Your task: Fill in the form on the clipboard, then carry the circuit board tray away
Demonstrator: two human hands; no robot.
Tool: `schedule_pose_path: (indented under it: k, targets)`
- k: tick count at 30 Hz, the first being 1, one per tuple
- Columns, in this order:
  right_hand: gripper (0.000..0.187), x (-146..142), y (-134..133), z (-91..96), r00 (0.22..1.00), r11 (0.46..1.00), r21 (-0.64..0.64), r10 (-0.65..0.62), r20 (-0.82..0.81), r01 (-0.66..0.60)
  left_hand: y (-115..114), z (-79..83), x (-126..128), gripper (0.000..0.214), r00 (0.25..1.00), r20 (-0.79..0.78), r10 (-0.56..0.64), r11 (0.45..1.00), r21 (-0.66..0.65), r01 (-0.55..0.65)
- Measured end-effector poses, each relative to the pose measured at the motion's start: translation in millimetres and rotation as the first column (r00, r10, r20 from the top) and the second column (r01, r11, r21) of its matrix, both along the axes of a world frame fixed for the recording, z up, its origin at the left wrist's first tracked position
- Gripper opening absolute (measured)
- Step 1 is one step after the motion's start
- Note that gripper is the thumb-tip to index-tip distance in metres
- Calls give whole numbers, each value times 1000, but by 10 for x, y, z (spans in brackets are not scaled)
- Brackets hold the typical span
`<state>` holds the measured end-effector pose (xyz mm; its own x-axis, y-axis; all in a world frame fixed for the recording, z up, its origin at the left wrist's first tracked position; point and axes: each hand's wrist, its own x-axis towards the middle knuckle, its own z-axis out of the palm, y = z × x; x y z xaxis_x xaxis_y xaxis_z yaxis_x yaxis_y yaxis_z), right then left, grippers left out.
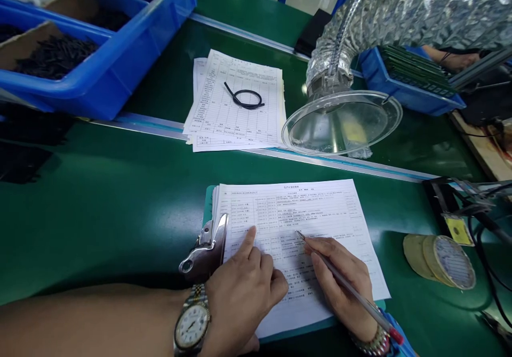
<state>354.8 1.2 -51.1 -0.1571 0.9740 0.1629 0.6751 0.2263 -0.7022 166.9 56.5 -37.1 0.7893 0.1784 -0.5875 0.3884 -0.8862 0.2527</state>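
Printed sheets (288, 208) lie on a green clipboard (209, 202), held by a metal clip (210, 248) at its left side. My left hand (246, 287), with a wristwatch (192, 322) at the wrist, rests on the sheets. Its index finger is stretched out with the tip touching a line of print; the other fingers are loosely bent, and it grips nothing. Between the fingers of my right hand (344, 282) is a red-ended pen (354, 291), tip at the middle of the page. A beaded bracelet and a blue band circle that wrist.
Blue bins (132, 53) with small black parts stand at upper left. More papers (240, 112) carry a looped black tube (248, 99). A clear hood (342, 122) on a foil duct (400, 21) hangs above. A round tin (438, 261) and pliers (496, 327) are at right; another person's hand (460, 61) shows behind.
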Motion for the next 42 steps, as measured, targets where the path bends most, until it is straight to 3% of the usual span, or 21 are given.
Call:
schedule_pose_path:
  k: [13, 27, 42]
  targets:
    - [32, -12, 12, -9, 996, 1000, 4, 26, 83, -27, -169, -113, -70, 68, 975, 217, 47, 993, 99, -70]
    - [34, -144, 94, -62, 996, 996, -50, 77, 53, -74, -86, -23, -24, 64, 994, 108, -27, 999, 40, 23]
    - [29, -125, 87, -29, 1000, 1000, -30, -1, 30, 2, -160, -159, -55, 74, 977, 212, -36, 985, 171, 0]
